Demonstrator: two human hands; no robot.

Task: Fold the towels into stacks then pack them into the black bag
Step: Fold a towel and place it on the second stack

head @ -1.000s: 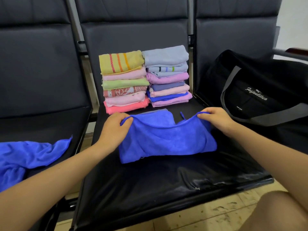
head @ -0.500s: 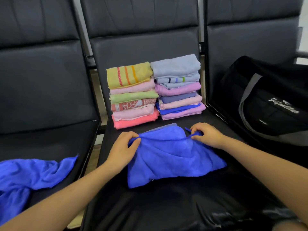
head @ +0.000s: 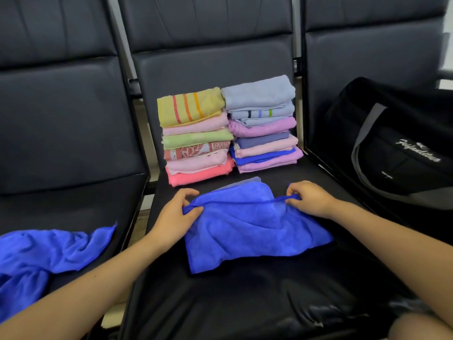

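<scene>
You are looking at a blue towel showing as soft, fuzzy matt microfibre cloth, creasing into loose folds. The second blue towel on the left seat is showing the same plush, wrinkled cloth. The two folded stacks are reading as thinner matt cloth. The middle seat is gleaming as smooth black leatherette, catching glossy highlights near its front edge. The black bag is appearing as dull woven fabric with grey webbing straps.

White cursive lettering stands on the side of the black bag at the right, too stylised to be read with certainty.
</scene>
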